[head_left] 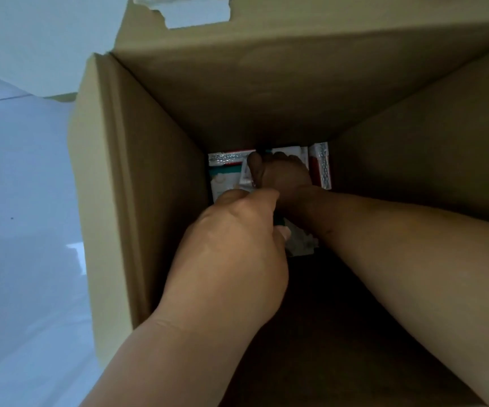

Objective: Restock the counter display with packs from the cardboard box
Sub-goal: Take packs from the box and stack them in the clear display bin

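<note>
Both hands are down inside the box (137, 183), and that's about all that's certain on grip. Left hand (234, 248) sits higher, fingers curled around what looks like a white-and-teal pack (299, 239) — I'd call it holding, though the pack is mostly hidden behind the knuckles. Right hand (281, 174) is deeper, at the box floor, fingers spread over the packs (225, 171) lying there; whether it has actually pinched one I can't tell, it's dark down there.

The stock is all at the bottom of the box: a red-edged pack (321, 165) stands against the right wall, another lies flat toward the left wall, teal ones between. No counter display in view, so nothing's been placed as far as this shot shows.

My take on doing this bit well: the box is deep and nearly empty, so tip it toward you, or drag the packs to the near wall first. Grab by the short edges, not the film wrap, which will probably slip. Pull one stack at a time — two arms in there crowd each other.
</note>
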Motion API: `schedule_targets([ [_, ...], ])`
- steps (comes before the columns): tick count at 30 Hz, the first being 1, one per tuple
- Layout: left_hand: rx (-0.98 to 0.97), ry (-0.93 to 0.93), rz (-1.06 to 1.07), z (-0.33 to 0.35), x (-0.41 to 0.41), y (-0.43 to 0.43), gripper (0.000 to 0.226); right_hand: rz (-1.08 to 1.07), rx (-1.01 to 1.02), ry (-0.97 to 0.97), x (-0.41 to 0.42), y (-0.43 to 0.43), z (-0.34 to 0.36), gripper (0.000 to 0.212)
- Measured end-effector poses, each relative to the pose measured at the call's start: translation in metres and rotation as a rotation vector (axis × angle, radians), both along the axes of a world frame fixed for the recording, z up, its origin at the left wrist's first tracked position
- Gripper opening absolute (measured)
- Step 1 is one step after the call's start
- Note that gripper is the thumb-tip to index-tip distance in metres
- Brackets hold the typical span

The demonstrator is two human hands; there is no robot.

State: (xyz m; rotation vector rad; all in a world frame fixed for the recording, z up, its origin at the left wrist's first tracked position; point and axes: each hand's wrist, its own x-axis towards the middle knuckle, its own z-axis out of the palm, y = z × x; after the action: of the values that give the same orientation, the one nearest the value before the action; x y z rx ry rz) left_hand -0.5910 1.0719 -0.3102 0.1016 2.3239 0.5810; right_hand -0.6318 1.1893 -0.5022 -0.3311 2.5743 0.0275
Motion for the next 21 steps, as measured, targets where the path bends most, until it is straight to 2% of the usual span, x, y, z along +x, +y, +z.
schedule_targets([
  [3, -0.013, 0.0, 0.025, 0.012, 0.002, 0.001, 0.038, -0.083, -0.062, -0.051, 0.016, 0.0, 0.024, 0.088],
  [6, -0.04, 0.019, 0.013, 0.039, 0.007, 0.004, 0.036, -0.159, -0.135, -0.155, 0.035, 0.004, 0.076, 0.099],
  [12, -0.016, 0.05, -0.006, 0.129, 0.011, 0.006, 0.036, -0.285, -0.236, -0.057, 0.054, 0.017, 0.221, 0.066],
  [17, 0.022, 0.095, 0.006, 0.227, 0.016, 0.007, 0.024, -0.411, -0.402, 0.059, 0.061, 0.027, 0.349, 0.07],
  [21, 0.104, 0.158, 0.031, 0.332, 0.011, 0.013, 0.023, -0.446, -0.477, 0.253, 0.064, 0.03, 0.461, 0.051],
])
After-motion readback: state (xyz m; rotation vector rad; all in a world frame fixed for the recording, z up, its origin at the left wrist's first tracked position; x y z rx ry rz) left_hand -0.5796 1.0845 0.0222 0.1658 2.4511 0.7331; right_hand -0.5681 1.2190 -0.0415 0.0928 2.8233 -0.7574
